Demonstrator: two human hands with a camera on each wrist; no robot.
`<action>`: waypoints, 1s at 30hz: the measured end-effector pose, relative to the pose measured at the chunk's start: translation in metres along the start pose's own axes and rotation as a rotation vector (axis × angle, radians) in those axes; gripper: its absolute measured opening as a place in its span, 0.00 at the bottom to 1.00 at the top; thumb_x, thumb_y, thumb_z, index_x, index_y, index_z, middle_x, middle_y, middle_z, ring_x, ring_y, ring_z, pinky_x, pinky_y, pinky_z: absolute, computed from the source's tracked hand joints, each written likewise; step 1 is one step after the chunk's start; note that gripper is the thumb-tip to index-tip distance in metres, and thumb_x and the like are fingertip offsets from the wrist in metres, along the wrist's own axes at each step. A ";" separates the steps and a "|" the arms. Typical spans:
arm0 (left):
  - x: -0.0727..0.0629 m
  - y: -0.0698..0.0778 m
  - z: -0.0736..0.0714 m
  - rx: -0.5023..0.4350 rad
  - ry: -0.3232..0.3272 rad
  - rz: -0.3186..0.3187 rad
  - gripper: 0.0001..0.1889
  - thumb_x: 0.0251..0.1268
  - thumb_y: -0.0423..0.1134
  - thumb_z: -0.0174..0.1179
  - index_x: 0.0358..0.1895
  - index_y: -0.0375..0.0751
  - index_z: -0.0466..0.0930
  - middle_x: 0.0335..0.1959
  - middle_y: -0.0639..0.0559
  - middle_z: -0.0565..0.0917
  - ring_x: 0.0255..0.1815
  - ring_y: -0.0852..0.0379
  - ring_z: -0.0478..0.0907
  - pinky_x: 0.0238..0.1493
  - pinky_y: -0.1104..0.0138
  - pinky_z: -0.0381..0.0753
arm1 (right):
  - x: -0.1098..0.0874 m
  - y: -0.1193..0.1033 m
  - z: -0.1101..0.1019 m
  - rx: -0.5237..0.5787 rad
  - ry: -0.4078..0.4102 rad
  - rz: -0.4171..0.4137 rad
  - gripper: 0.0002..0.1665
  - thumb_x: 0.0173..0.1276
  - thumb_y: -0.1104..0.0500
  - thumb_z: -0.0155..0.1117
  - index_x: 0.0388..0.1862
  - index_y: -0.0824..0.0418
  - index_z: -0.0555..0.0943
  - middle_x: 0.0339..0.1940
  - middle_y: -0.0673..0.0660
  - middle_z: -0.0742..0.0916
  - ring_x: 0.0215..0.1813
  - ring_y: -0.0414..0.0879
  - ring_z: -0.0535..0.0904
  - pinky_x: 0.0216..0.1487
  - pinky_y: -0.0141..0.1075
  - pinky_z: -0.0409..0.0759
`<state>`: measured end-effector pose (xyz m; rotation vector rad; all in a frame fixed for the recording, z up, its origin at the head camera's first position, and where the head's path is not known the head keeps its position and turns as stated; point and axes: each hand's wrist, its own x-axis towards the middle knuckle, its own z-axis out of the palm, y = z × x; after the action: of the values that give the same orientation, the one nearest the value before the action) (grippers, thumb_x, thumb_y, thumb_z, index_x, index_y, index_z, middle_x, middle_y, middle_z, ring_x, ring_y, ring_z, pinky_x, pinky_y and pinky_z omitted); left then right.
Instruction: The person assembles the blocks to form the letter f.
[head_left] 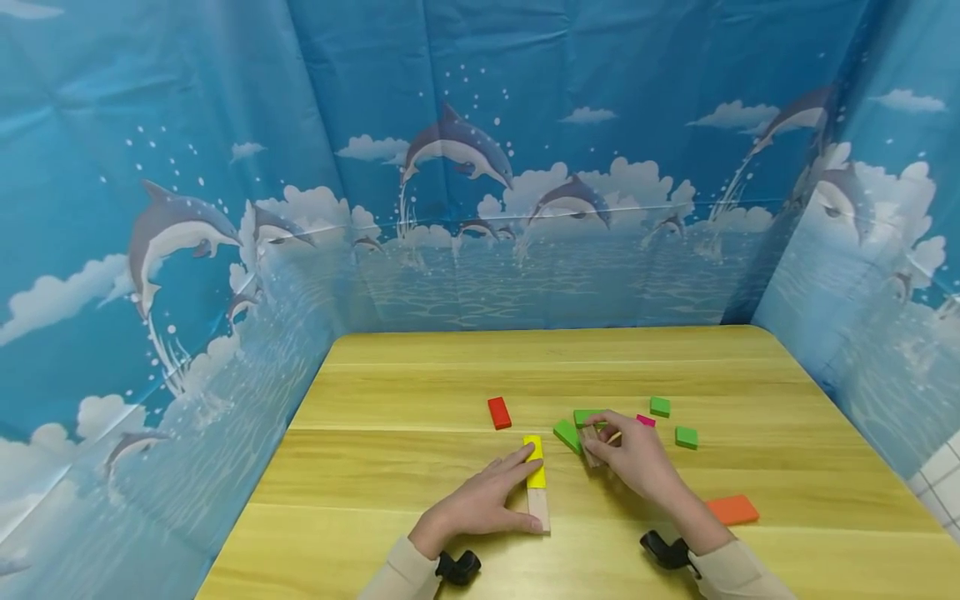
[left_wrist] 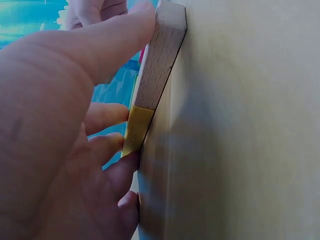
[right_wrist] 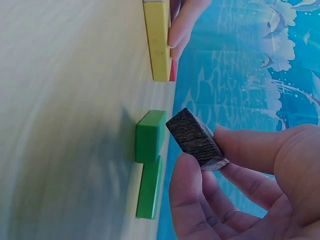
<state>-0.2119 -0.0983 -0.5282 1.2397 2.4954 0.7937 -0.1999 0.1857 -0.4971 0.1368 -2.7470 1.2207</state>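
Note:
My left hand (head_left: 480,504) rests with spread fingers on a yellow block (head_left: 537,478). Its thumb touches the plain wooden block (head_left: 538,505) that lies end to end with the yellow one on the table. Between the thumb and fingers of my right hand (head_left: 641,462) is another plain wooden block (right_wrist: 192,137), pinched and tilted above the table. Two green blocks lie close by: one slanted block (head_left: 567,435) and one longer block (head_left: 588,417) partly behind the right fingers. In the left wrist view, the yellow and wooden blocks meet in one line.
Beyond the left hand lies a red block (head_left: 499,412). Two small green blocks (head_left: 660,407) and a partly hidden pink block (head_left: 645,421) are around the right hand. An orange block (head_left: 733,510) sits beside the right forearm. Dolphin-printed curtains (head_left: 480,275) border the table (head_left: 390,379).

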 end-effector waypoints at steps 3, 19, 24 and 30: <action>0.001 0.001 0.000 0.020 -0.001 0.001 0.48 0.64 0.67 0.61 0.81 0.48 0.55 0.83 0.50 0.45 0.81 0.50 0.47 0.76 0.48 0.51 | 0.003 -0.004 0.001 0.003 0.003 0.005 0.17 0.69 0.55 0.71 0.55 0.55 0.83 0.34 0.51 0.84 0.35 0.44 0.82 0.30 0.38 0.81; 0.003 -0.004 0.001 0.053 -0.004 0.009 0.49 0.63 0.68 0.61 0.81 0.48 0.55 0.83 0.50 0.45 0.81 0.51 0.48 0.76 0.49 0.53 | 0.018 -0.023 0.011 0.070 0.019 -0.014 0.16 0.70 0.59 0.70 0.56 0.52 0.82 0.37 0.55 0.83 0.33 0.45 0.81 0.28 0.37 0.81; 0.003 -0.006 0.001 0.055 -0.005 0.012 0.49 0.63 0.68 0.61 0.81 0.48 0.54 0.83 0.50 0.45 0.81 0.51 0.48 0.76 0.49 0.53 | 0.021 -0.027 0.016 0.087 0.027 -0.007 0.17 0.70 0.59 0.70 0.56 0.52 0.82 0.38 0.55 0.83 0.33 0.45 0.82 0.27 0.38 0.81; 0.004 -0.006 -0.001 0.035 -0.008 0.011 0.49 0.63 0.68 0.61 0.81 0.48 0.54 0.83 0.50 0.45 0.81 0.50 0.48 0.76 0.48 0.52 | 0.027 -0.032 0.023 0.106 0.030 0.001 0.17 0.70 0.60 0.70 0.56 0.51 0.82 0.38 0.55 0.82 0.32 0.44 0.82 0.26 0.38 0.81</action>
<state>-0.2184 -0.0986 -0.5311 1.2672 2.5085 0.7489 -0.2242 0.1463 -0.4846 0.1268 -2.6578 1.3579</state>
